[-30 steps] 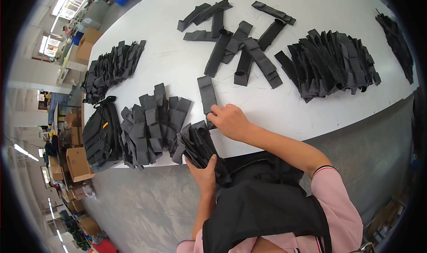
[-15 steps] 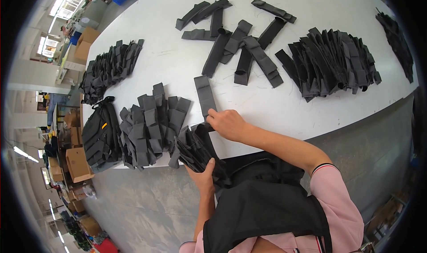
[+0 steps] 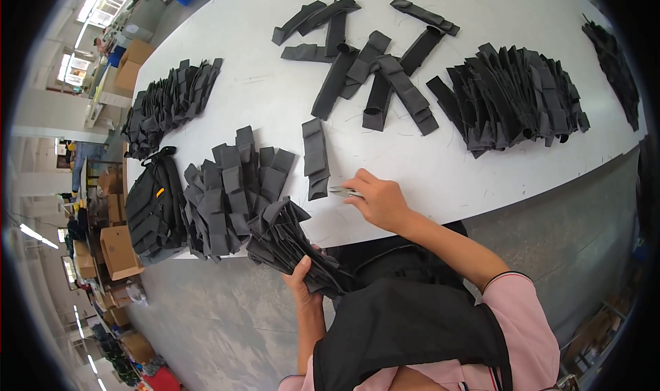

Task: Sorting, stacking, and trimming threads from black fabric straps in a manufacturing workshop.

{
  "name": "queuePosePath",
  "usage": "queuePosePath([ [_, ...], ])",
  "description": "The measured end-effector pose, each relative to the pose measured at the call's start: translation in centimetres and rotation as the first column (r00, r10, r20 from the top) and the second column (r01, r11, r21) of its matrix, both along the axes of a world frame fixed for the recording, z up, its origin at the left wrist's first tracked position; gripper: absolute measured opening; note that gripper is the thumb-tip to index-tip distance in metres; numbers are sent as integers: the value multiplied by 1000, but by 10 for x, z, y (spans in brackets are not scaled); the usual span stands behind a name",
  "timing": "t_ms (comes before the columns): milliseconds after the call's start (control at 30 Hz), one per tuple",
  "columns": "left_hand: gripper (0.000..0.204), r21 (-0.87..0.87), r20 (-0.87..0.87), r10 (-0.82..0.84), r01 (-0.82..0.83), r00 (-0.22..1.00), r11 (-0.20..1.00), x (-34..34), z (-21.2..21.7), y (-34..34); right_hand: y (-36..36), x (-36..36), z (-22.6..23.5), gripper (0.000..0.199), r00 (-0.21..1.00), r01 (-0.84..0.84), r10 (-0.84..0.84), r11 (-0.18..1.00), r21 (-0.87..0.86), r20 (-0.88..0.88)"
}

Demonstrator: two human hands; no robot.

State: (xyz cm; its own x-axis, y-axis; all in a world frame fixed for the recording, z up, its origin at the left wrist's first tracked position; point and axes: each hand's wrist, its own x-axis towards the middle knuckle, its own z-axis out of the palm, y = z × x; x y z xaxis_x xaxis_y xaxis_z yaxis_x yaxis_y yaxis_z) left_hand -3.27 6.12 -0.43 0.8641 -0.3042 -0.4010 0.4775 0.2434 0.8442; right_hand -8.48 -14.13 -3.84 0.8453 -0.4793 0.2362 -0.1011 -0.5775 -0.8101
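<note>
My left hand (image 3: 302, 281) grips a thick bundle of black fabric strips (image 3: 292, 243) at the table's near edge, thumb on top. Between the fingers of my right hand (image 3: 379, 200) is a small pair of metal thread snips (image 3: 344, 191), points toward the left. Just beyond those points lies a single black fabric strip (image 3: 316, 158), flat on the table and apart from both hands. A spread pile of similar strips (image 3: 230, 191) rests left of the bundle, close to it.
The white table (image 3: 247, 81) also carries scattered strips (image 3: 402, 92) toward the far side, a dense row of strips (image 3: 515, 99) at right and another row (image 3: 172, 102) at far left. A black backpack (image 3: 157, 205) stands by the left edge. Cardboard boxes (image 3: 120, 253) are beyond it.
My right hand has come off the single strip and moved right, showing the snips. That strip now lies alone. The bundle in my left hand has shifted left and tilted.
</note>
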Motion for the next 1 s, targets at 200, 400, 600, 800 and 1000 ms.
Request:
queuePosePath([
  [200, 48, -37, -44, -68, 67, 997, 997, 0, 0, 4, 0, 21, 46, 16, 987, -133, 155, 943, -304, 51],
  [400, 50, -102, -75, -55, 47, 996, 994, -3, 2, 4, 11, 35, 45, 12, 952, -300, 291, 825, -479, -95],
  [600, 52, -163, -89, -72, 56, 994, 985, -2, -3, 8, 19, 44, 34, 11, 936, -351, 305, 802, -484, -174],
  [800, 51, -203, -147, -118, 87, 982, 975, 0, -9, 20, 21, 20, 20, 12, 969, -246, 232, 907, -341, -83],
  [1000, 51, -276, -144, -157, 113, 977, 955, 6, -10, 27, -3, -9, 4, 15, 999, -19, 24, 979, 205, -25],
])
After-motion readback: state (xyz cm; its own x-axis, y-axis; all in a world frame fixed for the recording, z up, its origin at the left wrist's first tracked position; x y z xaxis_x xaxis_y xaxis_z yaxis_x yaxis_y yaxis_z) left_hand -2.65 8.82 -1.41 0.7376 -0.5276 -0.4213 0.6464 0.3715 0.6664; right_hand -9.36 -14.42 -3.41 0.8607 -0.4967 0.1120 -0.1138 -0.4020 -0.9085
